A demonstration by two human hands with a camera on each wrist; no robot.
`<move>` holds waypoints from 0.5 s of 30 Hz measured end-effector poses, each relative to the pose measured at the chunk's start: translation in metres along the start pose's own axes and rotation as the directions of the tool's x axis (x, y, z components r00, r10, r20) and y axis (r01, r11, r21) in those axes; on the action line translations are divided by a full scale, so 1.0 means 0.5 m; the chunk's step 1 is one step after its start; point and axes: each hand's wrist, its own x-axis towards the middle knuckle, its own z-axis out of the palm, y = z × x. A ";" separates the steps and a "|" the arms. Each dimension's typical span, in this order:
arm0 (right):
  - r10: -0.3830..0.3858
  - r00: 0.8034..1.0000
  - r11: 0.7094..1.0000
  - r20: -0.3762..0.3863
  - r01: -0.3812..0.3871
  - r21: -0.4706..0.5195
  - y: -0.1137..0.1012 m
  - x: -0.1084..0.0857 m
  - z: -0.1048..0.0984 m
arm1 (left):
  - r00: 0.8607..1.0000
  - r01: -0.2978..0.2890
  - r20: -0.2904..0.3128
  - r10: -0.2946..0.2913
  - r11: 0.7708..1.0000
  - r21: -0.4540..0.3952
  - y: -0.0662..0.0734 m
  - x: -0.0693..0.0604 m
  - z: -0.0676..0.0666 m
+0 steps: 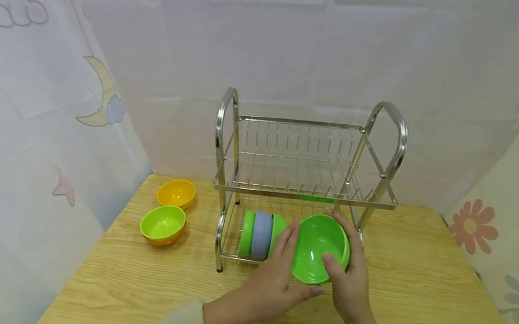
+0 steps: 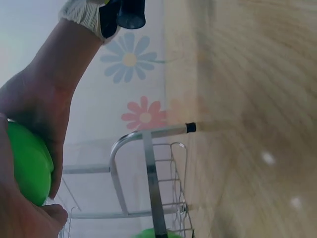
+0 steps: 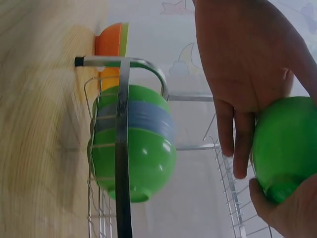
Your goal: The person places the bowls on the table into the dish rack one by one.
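Note:
A glossy green bowl (image 1: 314, 247) is held up in front of the dish rack, its inside turned toward the head camera. My right hand (image 1: 354, 286) grips its right side, thumb over the rim and fingers behind the wall. At the bowl's left side, my left hand (image 1: 274, 283) rests with straight fingers, its thumb stretched beneath. The right wrist view shows the left palm (image 3: 247, 64) beside the bowl's outer wall. Behind the left hand, green bowls (image 3: 143, 158) and a blue-grey bowl (image 1: 261, 234) stand on edge in a row on the lower rack tier.
A two-tier metal dish rack (image 1: 304, 197) stands at the back of the wooden table (image 1: 131, 293). Left of it sit a yellow bowl (image 1: 176, 193) and a lime bowl (image 1: 163, 223) nested in an orange one (image 1: 163, 243). A printed cloth (image 1: 282, 38) hangs behind.

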 end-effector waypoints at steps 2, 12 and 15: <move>-0.018 0.999 0.999 -0.039 0.020 0.034 0.001 -0.002 0.006 | 1.000 -0.001 -0.001 0.001 1.000 -0.003 0.001 -0.003 0.008; -0.192 0.977 0.979 -0.098 0.183 -0.094 0.015 0.006 0.010 | 0.998 -0.020 0.053 0.016 0.997 0.081 0.008 -0.012 0.001; -0.261 0.964 0.946 -0.057 0.244 -0.212 0.015 0.009 0.004 | 0.995 -0.027 0.095 0.012 0.988 0.153 0.013 -0.016 -0.015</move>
